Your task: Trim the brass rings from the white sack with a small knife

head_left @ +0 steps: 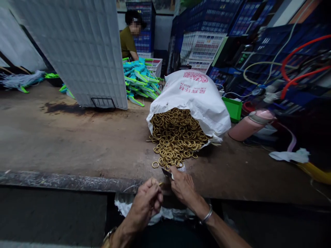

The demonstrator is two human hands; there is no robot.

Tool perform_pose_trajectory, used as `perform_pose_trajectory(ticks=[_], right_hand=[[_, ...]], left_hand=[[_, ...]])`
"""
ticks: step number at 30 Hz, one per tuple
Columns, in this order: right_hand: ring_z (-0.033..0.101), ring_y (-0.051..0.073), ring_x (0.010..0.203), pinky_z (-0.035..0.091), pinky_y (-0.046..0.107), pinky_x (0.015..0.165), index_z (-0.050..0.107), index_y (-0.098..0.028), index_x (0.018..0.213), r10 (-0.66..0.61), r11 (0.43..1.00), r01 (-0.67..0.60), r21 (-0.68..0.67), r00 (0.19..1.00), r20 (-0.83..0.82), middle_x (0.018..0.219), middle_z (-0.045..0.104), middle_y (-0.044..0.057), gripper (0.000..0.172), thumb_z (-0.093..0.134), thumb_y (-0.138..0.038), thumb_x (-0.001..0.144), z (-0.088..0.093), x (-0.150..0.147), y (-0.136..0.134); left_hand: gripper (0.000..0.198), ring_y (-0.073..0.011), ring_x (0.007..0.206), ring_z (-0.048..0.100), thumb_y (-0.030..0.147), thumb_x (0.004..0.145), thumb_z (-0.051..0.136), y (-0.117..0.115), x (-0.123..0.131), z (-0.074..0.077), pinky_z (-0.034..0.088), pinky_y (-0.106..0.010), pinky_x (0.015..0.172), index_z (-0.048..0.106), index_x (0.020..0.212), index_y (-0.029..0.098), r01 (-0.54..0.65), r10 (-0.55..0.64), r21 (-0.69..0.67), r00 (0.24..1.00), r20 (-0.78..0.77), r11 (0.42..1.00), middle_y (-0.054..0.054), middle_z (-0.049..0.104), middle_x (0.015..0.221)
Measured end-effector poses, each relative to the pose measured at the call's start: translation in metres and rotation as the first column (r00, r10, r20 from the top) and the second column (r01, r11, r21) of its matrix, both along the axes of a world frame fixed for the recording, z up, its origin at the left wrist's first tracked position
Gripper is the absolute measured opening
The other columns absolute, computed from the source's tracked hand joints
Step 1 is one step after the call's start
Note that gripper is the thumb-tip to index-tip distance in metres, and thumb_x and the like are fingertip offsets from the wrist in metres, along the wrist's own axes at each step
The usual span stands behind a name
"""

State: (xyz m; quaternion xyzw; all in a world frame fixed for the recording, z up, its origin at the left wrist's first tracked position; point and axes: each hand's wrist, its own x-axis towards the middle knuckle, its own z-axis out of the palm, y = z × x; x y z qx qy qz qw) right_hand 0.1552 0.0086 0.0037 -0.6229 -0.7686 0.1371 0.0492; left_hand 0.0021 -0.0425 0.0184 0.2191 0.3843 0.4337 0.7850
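A brass-coloured ring (160, 184) is pinched in the fingertips of my left hand (148, 199), just over the table's front edge; most of it is hidden by the fingers. Close by on the right, my right hand (183, 185) is closed on a knife (167, 172) with a short dark blade pointing left and away. Beyond both hands, a heap of brass-coloured rings (172, 151) spills from the open mouth of a white woven sack (191, 93) lying on its side. One loose ring (155, 165) lies left of the heap.
The brown table (77, 148) runs across the view. A tall pale panel (90, 51) stands at the left. Turquoise-green plastic pieces (142, 81) are piled behind. A pink bottle (252, 124), a green tray (232, 109) and red hoses are at the right. A co-worker (128, 39) sits beyond.
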Motion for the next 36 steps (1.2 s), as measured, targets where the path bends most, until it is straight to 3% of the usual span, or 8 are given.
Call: perform_pose_trajectory(ticks=[6, 12, 16, 20, 24, 30, 33, 36], right_hand=[[0.055, 0.016, 0.082, 0.03, 0.025, 0.065, 0.049, -0.022, 0.106, 0.122, 0.99, -0.121, 0.078, 0.993, -0.009, 0.1, 0.058, 0.005, 0.031, 0.041, -0.013, 0.077, 0.016, -0.033, 0.024], [0.055, 0.015, 0.071, 0.031, 0.025, 0.058, 0.053, -0.021, 0.094, 0.137, 0.989, -0.142, 0.033, 0.981, 0.135, 0.095, 0.055, 0.005, 0.018, 0.04, -0.022, 0.083, 0.011, -0.052, 0.038], [0.053, 0.014, 0.068, 0.03, 0.025, 0.056, 0.053, -0.022, 0.095, 0.139, 0.986, -0.149, 0.074, 0.983, 0.123, 0.095, 0.054, 0.005, 0.018, 0.042, -0.02, 0.08, 0.01, -0.05, 0.037], [0.052, 0.013, 0.072, 0.032, 0.023, 0.061, 0.053, -0.021, 0.09, 0.212, 0.97, -0.2, 0.137, 0.973, -0.087, 0.087, 0.055, 0.003, 0.021, 0.042, -0.01, 0.075, 0.009, -0.043, 0.032], [0.049, 0.012, 0.066, 0.033, 0.021, 0.061, 0.052, -0.019, 0.078, 0.253, 0.964, -0.202, 0.173, 0.896, -0.365, 0.073, 0.055, 0.0, 0.01, 0.043, -0.015, 0.078, 0.008, -0.036, 0.021], [0.041, 0.01, 0.054, 0.029, 0.02, 0.053, 0.052, -0.019, 0.066, 0.101, 0.993, -0.115, 0.007, 0.844, -0.527, 0.057, 0.048, -0.004, 0.022, 0.043, -0.032, 0.082, 0.01, -0.032, 0.003], [0.036, 0.009, 0.051, 0.028, 0.02, 0.049, 0.047, -0.018, 0.058, -0.036, 0.993, -0.048, -0.112, 0.762, -0.646, 0.053, 0.041, -0.005, 0.033, 0.04, -0.041, 0.082, 0.008, -0.03, -0.001], [0.034, 0.008, 0.047, 0.028, 0.02, 0.046, 0.048, -0.018, 0.06, -0.241, 0.949, -0.017, -0.316, 0.606, -0.758, 0.049, 0.038, -0.006, 0.038, 0.038, -0.047, 0.082, 0.004, -0.027, -0.004]], left_hand=[[0.024, -0.0041, 0.043, 0.041, 0.036, 0.073, 0.059, 0.009, -0.017, -0.003, 0.02, -0.014, 0.032, 0.048, 0.069, 0.015, -0.179, 0.182, -0.062, 0.982, 0.041, 0.982, -0.002, 0.058, 0.071], [0.027, -0.0073, 0.046, 0.047, 0.03, 0.067, 0.064, 0.01, -0.033, -0.005, 0.027, -0.015, 0.037, 0.054, 0.09, 0.018, -0.235, 0.26, -0.158, 0.953, 0.155, 0.959, 0.0, 0.058, 0.065], [0.023, -0.0088, 0.054, 0.051, 0.032, 0.064, 0.067, 0.016, -0.035, -0.009, 0.031, -0.016, 0.039, 0.054, 0.066, 0.013, -0.263, 0.301, -0.199, 0.934, 0.192, 0.944, -0.002, 0.057, 0.067], [0.026, -0.0086, 0.053, 0.051, 0.033, 0.063, 0.069, 0.021, -0.029, -0.01, 0.031, -0.015, 0.037, 0.051, 0.066, 0.015, -0.343, 0.348, -0.125, 0.937, 0.027, 0.931, 0.0, 0.056, 0.066], [0.032, -0.0064, 0.045, 0.044, 0.042, 0.066, 0.065, 0.023, -0.021, -0.01, 0.028, -0.014, 0.035, 0.053, 0.083, 0.018, -0.283, 0.281, 0.01, 0.946, -0.16, 0.959, 0.004, 0.051, 0.059], [0.031, -0.0031, 0.037, 0.027, 0.045, 0.072, 0.059, 0.022, -0.01, -0.016, 0.021, -0.015, 0.036, 0.047, 0.066, 0.017, -0.143, 0.183, 0.145, 0.931, -0.317, 0.979, 0.009, 0.036, 0.046], [0.028, -0.006, 0.044, 0.036, 0.041, 0.072, 0.059, 0.021, -0.005, -0.016, 0.032, -0.017, 0.044, 0.05, 0.062, 0.016, -0.155, 0.261, 0.275, 0.874, -0.409, 0.949, 0.007, 0.042, 0.049], [0.021, -0.011, 0.057, 0.048, 0.034, 0.073, 0.058, 0.019, -0.001, -0.014, 0.039, -0.02, 0.057, 0.056, 0.063, 0.016, -0.127, 0.338, 0.412, 0.802, -0.493, 0.902, 0.002, 0.054, 0.058]])
